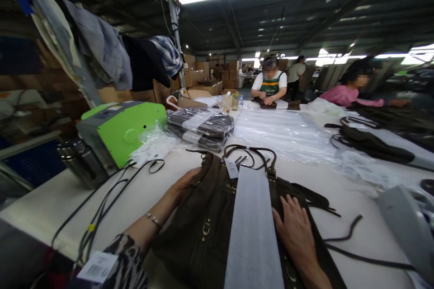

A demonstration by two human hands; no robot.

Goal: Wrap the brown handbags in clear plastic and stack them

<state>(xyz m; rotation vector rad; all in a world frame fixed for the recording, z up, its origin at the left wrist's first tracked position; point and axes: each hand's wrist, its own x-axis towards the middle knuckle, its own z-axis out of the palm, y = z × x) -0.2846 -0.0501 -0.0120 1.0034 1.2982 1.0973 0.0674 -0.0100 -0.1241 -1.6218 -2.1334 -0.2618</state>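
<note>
While right hand (294, 223) lies spread on dark-brown buckled bag (193, 226), left hand (186, 179) grip unclear, keep white papery strip (252, 226) flat.

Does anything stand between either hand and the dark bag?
Nothing visible does: the right hand lies on the dark bag beside the white strip, and the left hand, partly hidden, is at the bag's other side.

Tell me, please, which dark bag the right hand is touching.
The nearest dark bag, with the pale strip along its middle; the wrapped stack and the one at right lie farther away.
</note>
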